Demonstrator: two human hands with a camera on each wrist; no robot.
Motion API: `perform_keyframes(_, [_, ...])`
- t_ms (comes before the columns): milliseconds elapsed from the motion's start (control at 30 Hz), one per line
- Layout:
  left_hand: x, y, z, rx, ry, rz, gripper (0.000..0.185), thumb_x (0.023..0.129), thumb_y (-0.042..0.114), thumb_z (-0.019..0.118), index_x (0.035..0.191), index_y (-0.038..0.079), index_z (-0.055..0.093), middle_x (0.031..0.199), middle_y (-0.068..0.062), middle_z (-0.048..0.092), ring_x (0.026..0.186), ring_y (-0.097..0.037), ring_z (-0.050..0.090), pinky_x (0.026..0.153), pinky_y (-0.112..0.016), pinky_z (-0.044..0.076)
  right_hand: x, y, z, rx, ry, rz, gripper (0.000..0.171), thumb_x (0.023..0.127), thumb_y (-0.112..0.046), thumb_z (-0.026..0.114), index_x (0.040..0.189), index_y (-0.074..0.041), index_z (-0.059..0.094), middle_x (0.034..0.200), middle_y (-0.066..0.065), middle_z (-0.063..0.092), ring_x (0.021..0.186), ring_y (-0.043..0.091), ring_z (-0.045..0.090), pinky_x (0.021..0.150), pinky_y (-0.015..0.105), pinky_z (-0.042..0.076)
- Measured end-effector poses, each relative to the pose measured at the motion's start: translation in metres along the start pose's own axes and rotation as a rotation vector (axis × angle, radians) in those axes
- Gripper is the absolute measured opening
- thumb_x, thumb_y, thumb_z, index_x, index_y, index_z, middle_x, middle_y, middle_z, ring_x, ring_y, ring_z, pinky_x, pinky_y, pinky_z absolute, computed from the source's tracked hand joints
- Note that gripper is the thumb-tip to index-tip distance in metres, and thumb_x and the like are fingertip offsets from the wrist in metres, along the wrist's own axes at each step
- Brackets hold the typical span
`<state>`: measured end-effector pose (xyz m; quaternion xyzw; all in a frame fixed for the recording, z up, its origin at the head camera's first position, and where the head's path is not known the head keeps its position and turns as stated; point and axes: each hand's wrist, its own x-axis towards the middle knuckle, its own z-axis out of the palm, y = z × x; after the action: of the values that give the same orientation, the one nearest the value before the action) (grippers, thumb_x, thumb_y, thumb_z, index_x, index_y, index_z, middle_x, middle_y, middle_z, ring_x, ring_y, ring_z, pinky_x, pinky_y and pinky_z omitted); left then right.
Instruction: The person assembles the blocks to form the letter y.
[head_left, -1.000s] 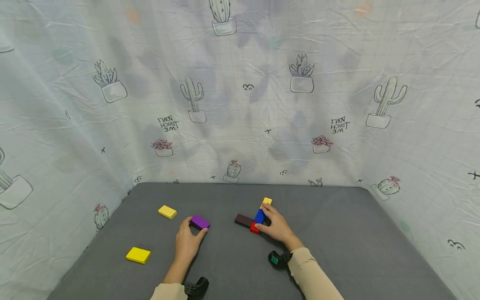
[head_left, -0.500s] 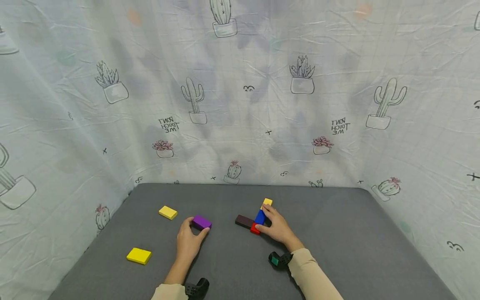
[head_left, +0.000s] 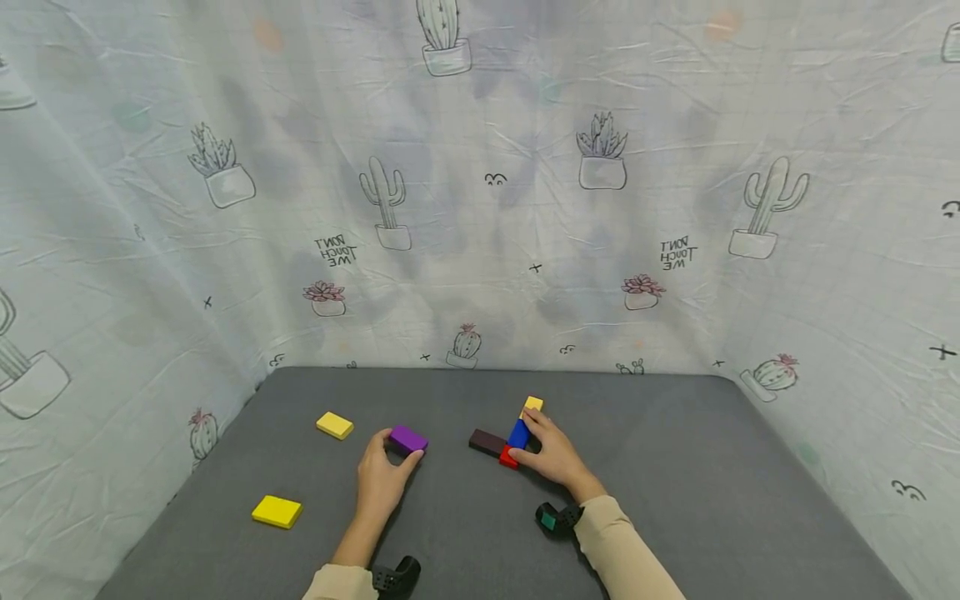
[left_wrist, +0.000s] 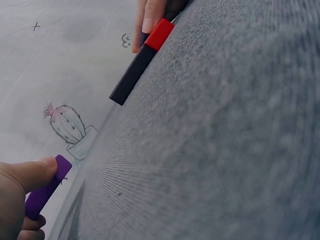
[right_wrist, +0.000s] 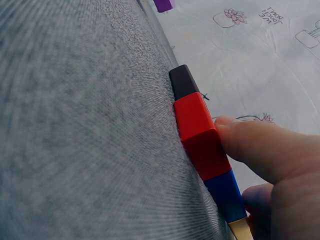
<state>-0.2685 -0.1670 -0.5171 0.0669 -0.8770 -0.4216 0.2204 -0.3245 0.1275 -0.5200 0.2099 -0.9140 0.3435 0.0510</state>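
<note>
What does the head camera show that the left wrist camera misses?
Only the head view shows two yellow blocks lying apart at the left, the blue block, and both hands whole. Only the left wrist view shows the left hand's thumb close up against the purple block. Both show the purple, red and dark brown blocks on the grey table.

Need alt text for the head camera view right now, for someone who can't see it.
On a grey table, the left hand pinches a purple block, while the right hand rests against a row of red, blue and yellow blocks beside a dark brown block.
</note>
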Motion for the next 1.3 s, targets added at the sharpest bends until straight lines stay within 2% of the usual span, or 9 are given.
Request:
perform_keyframes(333, [0.006,0.005,0.007,-0.01,-0.005,-0.016,0.065,0.082,0.026,0.075,0.128,-0.008,0.046,0.121,-0.028,0.056,0.113,-0.041,0.054,0.095,-0.055,0.043,0.001,0.0,-0.003,0.007,0.006,-0.002,0.076,0.085,-0.041,0.068,0.142,0.0,0.041,0.151,0.017,0.033,0.137,0.042,0.031,0.107,0.059,0.032])
perform_keyframes(733, [0.005,0.029,0.025,-0.065,-0.03,-0.018,0.064,0.082,0.029,0.074,0.128,-0.006,0.047,0.118,-0.027,0.058,0.111,-0.042,0.055,0.089,-0.054,0.046,0.002,0.003,0.001,-0.003,-0.014,-0.002,0.079,0.086,-0.044,0.066,0.145,-0.002,0.036,0.153,0.017,0.029,0.139,0.042,0.027,0.107,0.058,0.032])
perform_keyframes(933, [0.006,0.039,0.037,-0.079,-0.029,-0.03,0.061,0.082,0.028,0.075,0.126,-0.006,0.049,0.115,-0.025,0.059,0.108,-0.04,0.057,0.087,-0.053,0.047,0.002,0.002,0.001,0.005,-0.007,-0.017,0.079,0.086,-0.044,0.067,0.145,0.0,0.036,0.152,0.018,0.03,0.138,0.041,0.03,0.107,0.057,0.033])
perform_keyframes(1300, [0.004,0.042,0.05,-0.103,-0.024,-0.035,0.061,0.081,0.026,0.076,0.124,-0.007,0.05,0.113,-0.025,0.059,0.106,-0.04,0.058,0.087,-0.053,0.048,0.0,0.001,0.001,0.016,-0.008,-0.021,0.078,0.086,-0.042,0.067,0.143,0.002,0.038,0.152,0.018,0.031,0.137,0.042,0.031,0.107,0.057,0.033])
